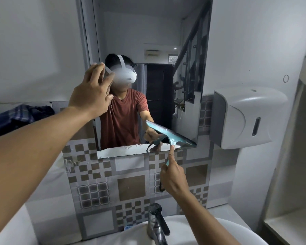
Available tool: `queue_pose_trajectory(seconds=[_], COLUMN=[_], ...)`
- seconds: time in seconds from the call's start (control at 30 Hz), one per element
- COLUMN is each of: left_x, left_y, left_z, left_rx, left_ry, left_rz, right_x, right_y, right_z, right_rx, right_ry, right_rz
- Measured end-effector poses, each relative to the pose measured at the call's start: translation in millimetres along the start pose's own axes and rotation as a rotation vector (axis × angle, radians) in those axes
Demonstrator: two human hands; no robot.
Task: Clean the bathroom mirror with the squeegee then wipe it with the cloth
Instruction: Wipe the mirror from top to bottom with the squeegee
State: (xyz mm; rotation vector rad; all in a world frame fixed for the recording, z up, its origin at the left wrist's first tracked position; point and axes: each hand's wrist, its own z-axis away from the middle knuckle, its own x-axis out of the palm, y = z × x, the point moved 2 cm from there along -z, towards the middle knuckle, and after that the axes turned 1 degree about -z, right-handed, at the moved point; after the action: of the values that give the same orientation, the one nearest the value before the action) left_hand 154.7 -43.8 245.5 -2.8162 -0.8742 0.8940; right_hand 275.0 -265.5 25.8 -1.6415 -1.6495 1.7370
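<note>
The tall mirror [148, 41] hangs on the wall above the sink. My right hand [175, 175] grips the handle of a light blue squeegee [173, 134], index finger stretched up along the handle. Its blade lies tilted against the mirror's lower right corner. My left hand [92, 91] is raised with fingers spread and straight, at the mirror's left edge. A dark blue checked cloth [21, 115] lies bunched on the ledge at the left, apart from both hands.
A white paper dispenser [245, 117] sticks out from the wall right of the mirror. Below are the patterned tile backsplash [131, 188], a chrome faucet [157, 225] and the white sink [228, 232]. A recessed shelf [293, 174] is at the far right.
</note>
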Motion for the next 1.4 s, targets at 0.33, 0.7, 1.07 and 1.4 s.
queue_pose_trajectory(seconds=[0.33,0.7,1.07,1.4], left_x=[0.3,-2.5,-1.1,-1.0], left_y=[-2.2,-3.9,-3.6,0.5], left_z=[0.0,-1.4,-0.8,-0.1], left_rx=[0.002,0.001,0.003,-0.021], left_ry=[-0.001,-0.017,-0.028,-0.019], left_rz=[-0.008,-0.042,-0.070,-0.061], right_x=[43.8,105.5,159.4,142.9], right_y=[-29.2,-56.1,-55.6,-27.0], right_z=[8.0,38.1,51.0,57.7], right_rx=[0.054,0.026,-0.036,-0.015], right_ry=[0.036,-0.126,-0.154,-0.210], right_rz=[-0.349,-0.455,-0.250,0.078])
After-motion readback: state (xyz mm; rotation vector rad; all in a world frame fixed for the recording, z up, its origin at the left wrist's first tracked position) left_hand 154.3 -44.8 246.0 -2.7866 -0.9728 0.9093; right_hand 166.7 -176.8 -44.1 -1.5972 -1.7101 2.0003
